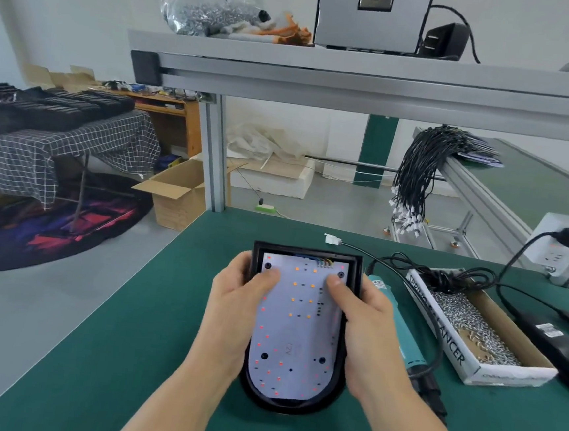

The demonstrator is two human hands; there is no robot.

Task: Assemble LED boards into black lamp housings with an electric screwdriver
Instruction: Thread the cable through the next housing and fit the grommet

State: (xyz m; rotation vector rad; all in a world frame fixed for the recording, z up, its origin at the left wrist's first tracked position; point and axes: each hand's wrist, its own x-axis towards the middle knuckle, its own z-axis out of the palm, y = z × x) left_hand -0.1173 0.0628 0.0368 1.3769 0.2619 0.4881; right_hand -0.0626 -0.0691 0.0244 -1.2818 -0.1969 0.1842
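Note:
A black lamp housing [294, 403] lies on the green mat in front of me. A white LED board [295, 333] with red and orange dots sits inside it. My left hand [229, 317] grips the housing's left side, thumb pressing on the board's upper left. My right hand [366, 329] grips the right side, thumb on the board's upper right. A teal electric screwdriver [400, 328] lies on the mat just right of my right hand, held by neither hand.
A cardboard box of small silver screws [473, 321] stands to the right. A black power adapter [554, 338] and cables lie beyond it. A white connector [332, 240] rests behind the housing. An aluminium shelf frame [356, 84] crosses overhead. A socket [562, 246] is at far right.

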